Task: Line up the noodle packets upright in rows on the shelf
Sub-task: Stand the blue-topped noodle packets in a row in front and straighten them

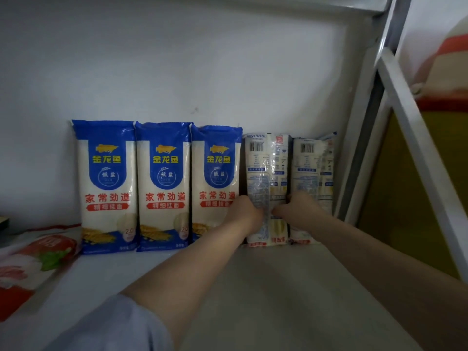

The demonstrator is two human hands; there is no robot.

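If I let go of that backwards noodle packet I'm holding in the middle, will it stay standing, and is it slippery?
The packet, gripped by your left hand and right hand, looks tall and narrow, so it may tip, though neighbours and the wall probably brace it. Its glossy wrapper likely slides easily. It stands straight, suggesting stiff contents.

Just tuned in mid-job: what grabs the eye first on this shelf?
Three blue-topped noodle packets stand upright in a row against the back wall. To their right stand two packets turned barcode side out; the left hand and the right hand grip the nearer of these, the fourth packet. A red packet lies flat at far left.
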